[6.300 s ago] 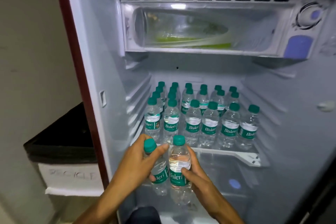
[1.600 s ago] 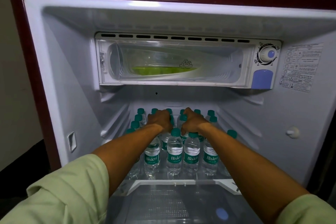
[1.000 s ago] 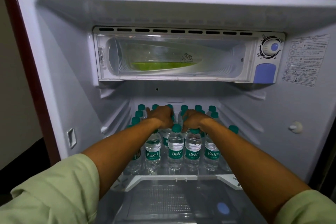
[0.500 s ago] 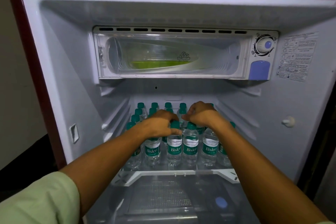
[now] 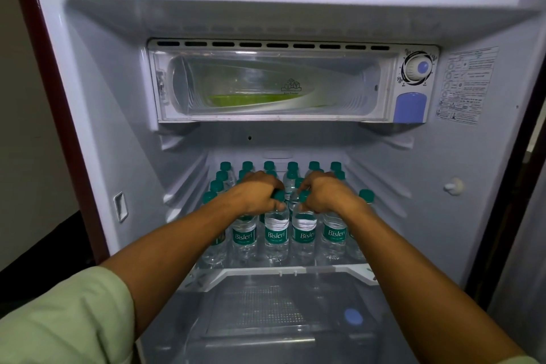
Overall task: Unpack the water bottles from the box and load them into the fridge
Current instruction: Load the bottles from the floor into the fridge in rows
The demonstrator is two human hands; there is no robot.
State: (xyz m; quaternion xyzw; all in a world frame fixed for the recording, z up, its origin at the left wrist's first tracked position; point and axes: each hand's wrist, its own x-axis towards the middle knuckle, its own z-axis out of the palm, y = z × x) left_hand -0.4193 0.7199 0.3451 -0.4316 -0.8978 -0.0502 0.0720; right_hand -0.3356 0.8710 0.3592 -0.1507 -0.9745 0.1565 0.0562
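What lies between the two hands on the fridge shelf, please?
In the head view, between the left hand and right hand runs a narrow gap showing the green-capped bottles of the rows behind; nothing else.

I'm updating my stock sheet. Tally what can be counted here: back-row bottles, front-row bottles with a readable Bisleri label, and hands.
back-row bottles, by caps: 6
front-row bottles with readable labels: 4
Hands, left hand and right hand, each gripping a front-row cap: 2
Total: 12; the bottles between are partly hidden.
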